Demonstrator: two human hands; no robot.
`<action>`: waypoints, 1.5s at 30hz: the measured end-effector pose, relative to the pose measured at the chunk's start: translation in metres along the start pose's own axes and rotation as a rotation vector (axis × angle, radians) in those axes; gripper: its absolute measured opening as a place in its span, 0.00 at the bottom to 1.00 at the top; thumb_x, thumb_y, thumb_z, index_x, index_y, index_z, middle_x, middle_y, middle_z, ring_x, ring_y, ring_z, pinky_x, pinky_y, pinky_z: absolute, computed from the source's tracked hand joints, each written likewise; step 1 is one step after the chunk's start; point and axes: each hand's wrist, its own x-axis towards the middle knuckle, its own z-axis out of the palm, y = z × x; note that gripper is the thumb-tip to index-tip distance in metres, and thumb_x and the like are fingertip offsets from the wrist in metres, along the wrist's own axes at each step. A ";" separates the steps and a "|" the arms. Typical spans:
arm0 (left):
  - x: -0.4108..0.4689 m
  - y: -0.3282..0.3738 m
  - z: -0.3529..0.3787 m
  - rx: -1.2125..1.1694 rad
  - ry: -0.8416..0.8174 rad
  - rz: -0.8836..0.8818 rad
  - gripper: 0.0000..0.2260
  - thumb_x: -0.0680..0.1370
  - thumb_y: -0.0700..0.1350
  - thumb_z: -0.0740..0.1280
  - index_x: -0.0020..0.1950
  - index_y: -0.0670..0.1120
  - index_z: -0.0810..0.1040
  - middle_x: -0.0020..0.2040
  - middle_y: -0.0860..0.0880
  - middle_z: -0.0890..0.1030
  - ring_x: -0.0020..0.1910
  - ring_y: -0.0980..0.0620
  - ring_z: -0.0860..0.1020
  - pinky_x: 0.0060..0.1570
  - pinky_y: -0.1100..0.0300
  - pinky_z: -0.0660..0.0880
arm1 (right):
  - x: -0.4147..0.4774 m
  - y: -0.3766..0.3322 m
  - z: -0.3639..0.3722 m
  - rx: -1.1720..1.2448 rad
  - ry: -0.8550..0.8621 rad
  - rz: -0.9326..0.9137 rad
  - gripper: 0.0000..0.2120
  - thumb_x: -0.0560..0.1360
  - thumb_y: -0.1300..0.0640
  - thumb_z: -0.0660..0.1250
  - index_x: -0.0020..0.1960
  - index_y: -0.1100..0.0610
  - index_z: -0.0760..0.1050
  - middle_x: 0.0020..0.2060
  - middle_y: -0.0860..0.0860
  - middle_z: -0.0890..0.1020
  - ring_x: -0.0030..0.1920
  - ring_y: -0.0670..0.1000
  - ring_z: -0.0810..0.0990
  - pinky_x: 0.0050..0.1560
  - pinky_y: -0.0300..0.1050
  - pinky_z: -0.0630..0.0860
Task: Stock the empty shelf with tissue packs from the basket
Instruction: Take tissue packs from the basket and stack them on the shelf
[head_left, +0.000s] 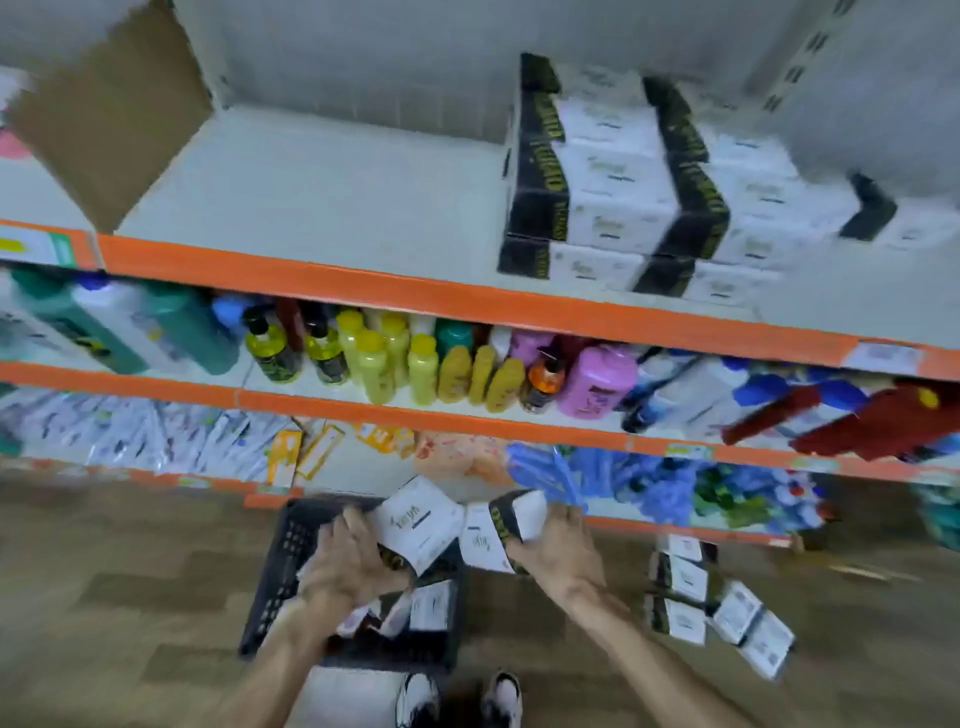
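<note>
My left hand (348, 564) grips one tissue pack (422, 522), my right hand (557, 552) a second pack (501, 527); I'd lift both clear of the basket (291, 566) and set them squarely on the shelf (311, 197).

The basket (291, 551) stands on the floor (104, 571) before the shelving, with tissue packs (428, 605) in it; over its far side the left hand (348, 561) holds the left pack (415, 525) and the right hand (556, 551) the right pack (498, 530). Right of the basket, loose packs (711, 608) lie on the floor. Above and behind the basket runs the top shelf (311, 192), its stacked packs (613, 171) standing to the basket's right, with a shelf of bottles (389, 364) between.
</note>
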 end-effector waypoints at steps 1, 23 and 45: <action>-0.017 0.012 -0.008 -0.050 0.051 0.067 0.45 0.70 0.61 0.69 0.74 0.37 0.52 0.70 0.41 0.63 0.71 0.42 0.61 0.68 0.53 0.64 | -0.010 0.005 -0.020 0.031 0.024 -0.001 0.34 0.69 0.41 0.68 0.67 0.59 0.66 0.63 0.55 0.71 0.65 0.55 0.70 0.60 0.47 0.71; -0.206 0.369 -0.045 -0.214 0.372 0.737 0.38 0.61 0.48 0.79 0.64 0.40 0.65 0.53 0.49 0.74 0.52 0.50 0.74 0.47 0.62 0.70 | -0.093 0.305 -0.364 0.730 0.490 -0.124 0.15 0.71 0.50 0.71 0.40 0.63 0.76 0.30 0.51 0.80 0.32 0.52 0.79 0.33 0.43 0.71; -0.077 0.544 -0.098 -0.220 0.546 0.633 0.43 0.61 0.51 0.79 0.69 0.40 0.62 0.63 0.44 0.69 0.65 0.45 0.67 0.64 0.56 0.66 | 0.095 0.350 -0.504 0.933 0.449 -0.095 0.12 0.72 0.52 0.71 0.35 0.57 0.74 0.27 0.50 0.76 0.33 0.50 0.73 0.40 0.44 0.68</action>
